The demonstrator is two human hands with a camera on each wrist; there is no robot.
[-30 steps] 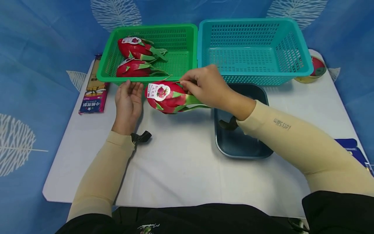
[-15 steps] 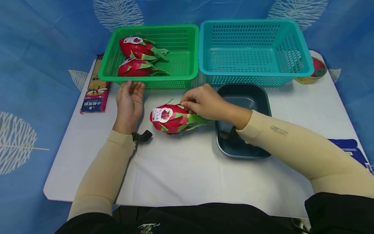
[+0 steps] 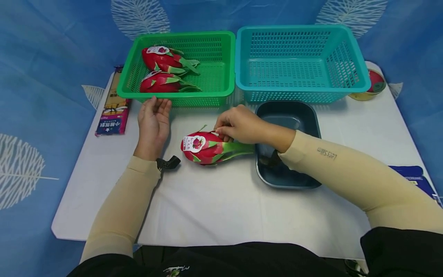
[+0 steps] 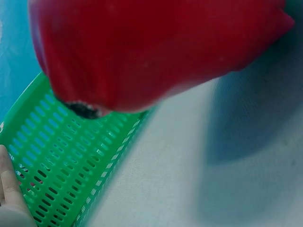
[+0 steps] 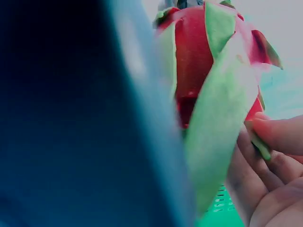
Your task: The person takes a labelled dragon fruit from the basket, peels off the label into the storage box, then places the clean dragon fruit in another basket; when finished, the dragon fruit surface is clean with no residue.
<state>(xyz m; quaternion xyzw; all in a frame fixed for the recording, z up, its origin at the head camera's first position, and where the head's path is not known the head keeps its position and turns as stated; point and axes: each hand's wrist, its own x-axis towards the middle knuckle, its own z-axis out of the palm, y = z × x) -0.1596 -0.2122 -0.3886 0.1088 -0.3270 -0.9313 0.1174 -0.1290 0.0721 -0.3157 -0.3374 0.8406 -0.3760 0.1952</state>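
A red dragon fruit (image 3: 207, 152) with green scales and a white label lies at mid-table, its leafy end pointing right to the dark tray. My right hand (image 3: 242, 125) pinches one of its scales between thumb and fingers; the right wrist view shows the green scale tip (image 5: 261, 145) between them. My left hand (image 3: 154, 125) is palm up, fingers loosely bent, fingertips right at the front of the green basket (image 3: 207, 94). Seen from the left wrist, the fruit (image 4: 142, 52) fills the top of the view. Two more labelled dragon fruits (image 3: 160, 59) lie inside that basket.
A turquoise basket (image 3: 304, 92) stands beside the green one. In front of it is a dark blue tray (image 3: 288, 181), partly under my right forearm. A flat printed packet (image 3: 112, 111) lies at the left, a round tin (image 3: 375, 82) and a blue item (image 3: 412, 175) at the right.
My right hand has brought the dragon fruit from the green basket's front edge toward me and slightly right, down onto the table. My left hand has stayed by the basket.
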